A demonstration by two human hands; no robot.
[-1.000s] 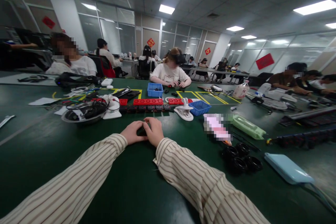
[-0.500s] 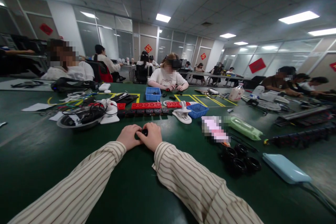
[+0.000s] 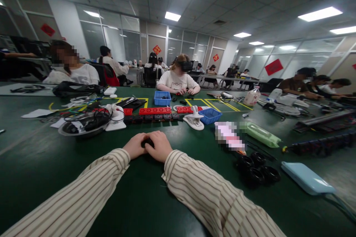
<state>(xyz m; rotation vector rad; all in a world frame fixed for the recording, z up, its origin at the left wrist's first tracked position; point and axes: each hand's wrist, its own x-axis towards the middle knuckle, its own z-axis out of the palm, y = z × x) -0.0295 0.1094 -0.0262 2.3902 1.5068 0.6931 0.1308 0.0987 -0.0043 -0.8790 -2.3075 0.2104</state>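
My left hand (image 3: 135,145) and my right hand (image 3: 159,145) rest together on the green table (image 3: 41,163), both closed around a small black part (image 3: 146,142) that mostly hides between the fingers. Striped sleeves cover both forearms. Just beyond my hands lies a row of red and black socket blocks (image 3: 155,111), and a white clamp (image 3: 193,119) stands to the right of them.
A metal bowl of cables (image 3: 83,124) sits at the left, two blue bins (image 3: 162,98) (image 3: 210,114) farther back. Black rings (image 3: 257,170), a green pouch (image 3: 260,134) and a light blue case (image 3: 306,177) lie at the right. Other people sit around the table.
My hands stay together on the small black part, with only slight shifts of the fingers. The view has tilted a little.
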